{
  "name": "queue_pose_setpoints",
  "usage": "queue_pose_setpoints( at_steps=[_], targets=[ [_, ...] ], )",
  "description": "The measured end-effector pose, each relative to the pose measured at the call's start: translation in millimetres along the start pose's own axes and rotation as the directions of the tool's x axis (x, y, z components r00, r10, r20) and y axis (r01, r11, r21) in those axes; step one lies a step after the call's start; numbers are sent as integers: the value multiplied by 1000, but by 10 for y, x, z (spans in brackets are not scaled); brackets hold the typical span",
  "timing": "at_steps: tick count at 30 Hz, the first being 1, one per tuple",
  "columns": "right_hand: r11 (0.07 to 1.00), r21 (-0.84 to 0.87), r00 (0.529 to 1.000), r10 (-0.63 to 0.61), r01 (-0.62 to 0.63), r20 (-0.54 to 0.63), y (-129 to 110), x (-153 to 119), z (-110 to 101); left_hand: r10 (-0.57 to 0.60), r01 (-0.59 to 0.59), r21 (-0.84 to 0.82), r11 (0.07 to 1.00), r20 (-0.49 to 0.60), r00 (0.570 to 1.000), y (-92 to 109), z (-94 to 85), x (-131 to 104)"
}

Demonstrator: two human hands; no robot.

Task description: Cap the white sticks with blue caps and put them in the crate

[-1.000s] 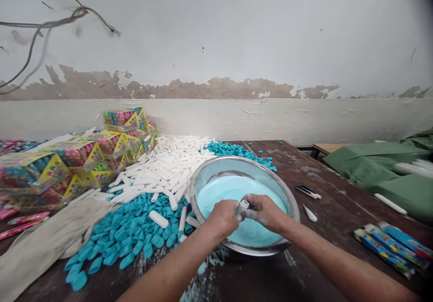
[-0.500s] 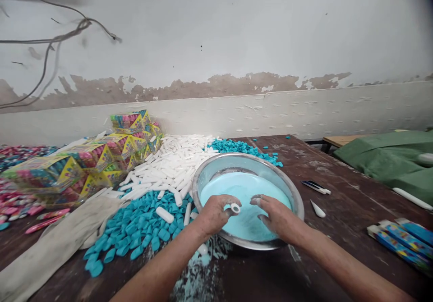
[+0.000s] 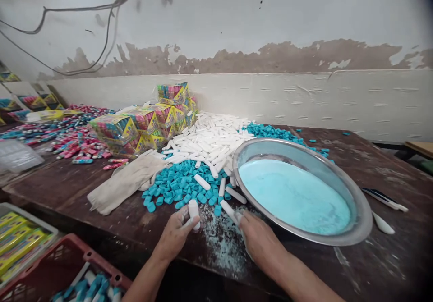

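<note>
Holding a white tube [image 3: 194, 210] upright between thumb and fingers, the left hand [image 3: 176, 233] has its grip closed on it just in front of the steel bowl [image 3: 358, 212], over the powder-dusted edge of the counter [image 3: 67, 189]. The right hand [image 3: 259, 243] rests against the bowl's near rim, fingers curled about a second white tube [image 3: 228, 210] that lies slanting on the counter; whether that grip is fully closed cannot be told. To the left of the bowl lies a heap of blue caps [image 3: 182, 185]. To do this well, I judge the tube should stay upright and steady, so the blue powder [image 3: 294, 196] inside does not spill.
</note>
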State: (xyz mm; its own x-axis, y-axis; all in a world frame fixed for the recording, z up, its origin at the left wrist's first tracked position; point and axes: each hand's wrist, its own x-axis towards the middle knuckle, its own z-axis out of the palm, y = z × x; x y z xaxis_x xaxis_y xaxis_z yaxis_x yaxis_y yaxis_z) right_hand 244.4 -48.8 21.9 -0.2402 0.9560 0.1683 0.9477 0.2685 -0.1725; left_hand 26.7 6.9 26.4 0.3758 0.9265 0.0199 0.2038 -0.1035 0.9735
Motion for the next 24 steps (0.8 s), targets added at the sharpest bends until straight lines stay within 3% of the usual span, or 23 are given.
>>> queue_pose_setpoints(
  at_steps=[6, 9, 12, 15, 18, 24],
  targets=[
    [983, -160, 989, 112, -94, 102, -99, 492, 151, 20, -24, -82, 996, -50, 999, -287, -38, -116],
    [977, -32, 966, 213, -210, 145, -70, 592, 180, 24, -32, -143, 989, -61, 998, -402, -52, -128],
    [934, 257, 965, 217, -249, 147, -17, 714, 240, 35, -44, -158, 986, -59, 998, -469, -64, -141],
    [872, 451, 981, 186, -192, 58, -2, 848, 282, 59, -66, -122, 990, -60, 996, -488, -76, -156],
    [878, 456, 989, 138, -144, 46, -21, 902, 296, 72, -78, -108, 991, -58, 996, -493, -78, -166],
    [986, 76, 978, -155, 145, 140, -24, 792, 336, 99, -103, -111, 988, -47, 994, -488, -64, -158]
  ],
)
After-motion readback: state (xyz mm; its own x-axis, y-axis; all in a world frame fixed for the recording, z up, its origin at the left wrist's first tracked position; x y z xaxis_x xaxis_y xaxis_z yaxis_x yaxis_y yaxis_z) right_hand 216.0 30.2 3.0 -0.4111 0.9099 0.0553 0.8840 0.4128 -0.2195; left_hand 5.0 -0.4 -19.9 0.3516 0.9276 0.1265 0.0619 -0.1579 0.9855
